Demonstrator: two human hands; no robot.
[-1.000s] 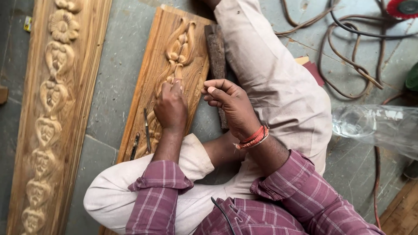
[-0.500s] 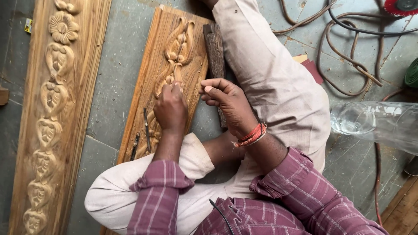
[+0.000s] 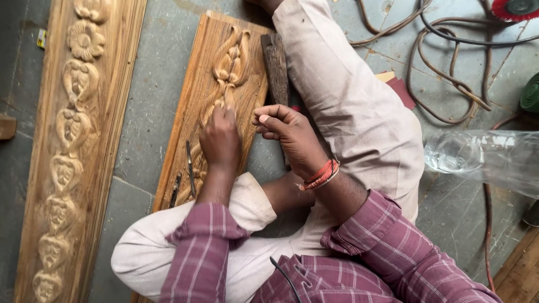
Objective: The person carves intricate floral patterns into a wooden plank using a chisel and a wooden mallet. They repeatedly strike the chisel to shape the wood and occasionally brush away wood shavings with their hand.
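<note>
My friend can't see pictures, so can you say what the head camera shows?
A person sits on a stone floor, left hand pressed on a carved wooden panel, right hand curled beside it. A wooden mallet lies by the leg, thin chisels rest on the panel, and a longer carved board lies alongside.

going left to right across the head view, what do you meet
long carved plank → smaller carved board with loose chisels on it → left hand on the carving → right hand → clear plastic bottle on its side
</note>
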